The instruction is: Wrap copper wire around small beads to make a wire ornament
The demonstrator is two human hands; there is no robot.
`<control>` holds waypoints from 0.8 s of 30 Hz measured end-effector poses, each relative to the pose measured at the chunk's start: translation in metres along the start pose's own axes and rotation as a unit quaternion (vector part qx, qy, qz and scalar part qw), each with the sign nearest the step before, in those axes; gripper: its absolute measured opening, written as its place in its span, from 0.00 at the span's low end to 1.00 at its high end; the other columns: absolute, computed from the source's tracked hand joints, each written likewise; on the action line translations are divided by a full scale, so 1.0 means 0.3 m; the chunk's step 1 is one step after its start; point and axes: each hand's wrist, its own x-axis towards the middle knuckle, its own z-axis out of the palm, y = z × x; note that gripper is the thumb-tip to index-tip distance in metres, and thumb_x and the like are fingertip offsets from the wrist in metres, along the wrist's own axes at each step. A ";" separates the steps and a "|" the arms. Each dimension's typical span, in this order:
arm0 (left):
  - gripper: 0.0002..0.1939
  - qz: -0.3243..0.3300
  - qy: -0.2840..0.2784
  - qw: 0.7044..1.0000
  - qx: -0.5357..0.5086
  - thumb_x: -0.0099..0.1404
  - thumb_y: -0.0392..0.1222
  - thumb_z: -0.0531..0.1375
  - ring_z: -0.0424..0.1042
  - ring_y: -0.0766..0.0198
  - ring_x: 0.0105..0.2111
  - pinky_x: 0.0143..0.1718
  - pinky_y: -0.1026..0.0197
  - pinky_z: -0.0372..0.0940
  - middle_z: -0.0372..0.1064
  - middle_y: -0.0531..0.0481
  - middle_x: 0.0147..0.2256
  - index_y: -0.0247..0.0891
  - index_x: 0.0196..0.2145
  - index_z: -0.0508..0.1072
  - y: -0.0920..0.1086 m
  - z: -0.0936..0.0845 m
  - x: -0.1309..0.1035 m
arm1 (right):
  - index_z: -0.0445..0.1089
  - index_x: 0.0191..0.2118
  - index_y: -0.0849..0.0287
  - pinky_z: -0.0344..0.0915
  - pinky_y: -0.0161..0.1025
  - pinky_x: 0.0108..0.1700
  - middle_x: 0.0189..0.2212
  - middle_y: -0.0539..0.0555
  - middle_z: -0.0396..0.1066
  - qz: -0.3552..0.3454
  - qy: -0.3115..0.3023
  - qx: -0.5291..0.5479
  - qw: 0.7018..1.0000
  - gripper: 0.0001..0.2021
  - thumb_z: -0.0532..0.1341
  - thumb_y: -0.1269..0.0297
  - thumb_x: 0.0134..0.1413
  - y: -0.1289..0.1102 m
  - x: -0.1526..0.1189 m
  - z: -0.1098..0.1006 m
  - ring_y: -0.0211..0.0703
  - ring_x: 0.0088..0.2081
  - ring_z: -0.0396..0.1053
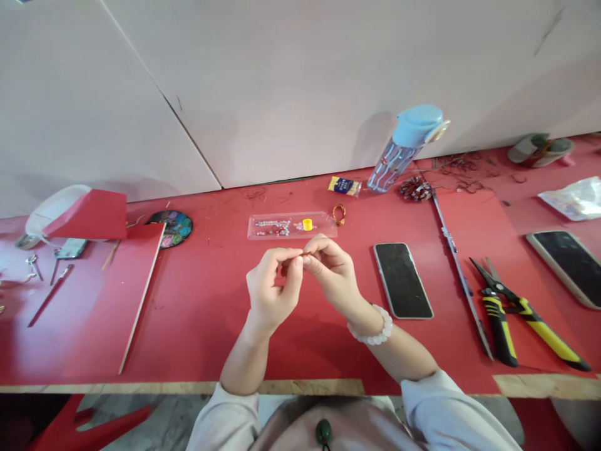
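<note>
My left hand and my right hand meet above the red table, thumb and forefinger pinched on each. Between the fingertips is a small, thin reddish-brown piece, mostly covered, so its kind cannot be told. Just beyond the hands lies a clear plastic tray with rows of small pale and pink beads. A yellow ring-shaped cap sits in the tray's right part. By the tray's right end rests a coiled reddish-gold cord. White beads form a bracelet on my right wrist.
Right of my hands lie a phone, a long thin strip, yellow-black pliers and another phone. A blue-lidded bottle stands behind, beside a small packet. On the left are a red board and a paint palette.
</note>
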 end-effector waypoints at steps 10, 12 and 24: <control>0.04 -0.035 -0.012 0.999 -0.033 0.68 0.33 0.61 0.74 0.73 0.21 0.21 0.74 0.66 0.76 0.57 0.25 0.39 0.35 0.74 -0.014 -0.009 0.009 | 0.72 0.31 0.55 0.70 0.37 0.40 0.27 0.46 0.69 0.174 -0.134 0.134 0.966 0.17 0.76 0.50 0.46 -0.040 0.013 -0.041 0.35 0.30 0.66; 0.04 -0.026 -0.012 0.999 -0.025 0.67 0.32 0.61 0.74 0.73 0.20 0.21 0.74 0.66 0.76 0.57 0.25 0.39 0.35 0.74 -0.011 -0.008 0.011 | 0.72 0.31 0.56 0.70 0.37 0.41 0.28 0.46 0.70 0.198 -0.141 0.143 0.960 0.17 0.76 0.51 0.45 -0.044 0.014 -0.048 0.34 0.30 0.67; 0.04 -0.028 -0.024 0.999 -0.025 0.67 0.33 0.60 0.74 0.72 0.19 0.20 0.73 0.66 0.75 0.58 0.23 0.39 0.35 0.73 0.000 -0.009 0.009 | 0.73 0.29 0.55 0.72 0.36 0.34 0.26 0.48 0.72 0.133 -0.099 0.055 0.985 0.17 0.76 0.49 0.44 -0.074 0.007 -0.042 0.36 0.28 0.68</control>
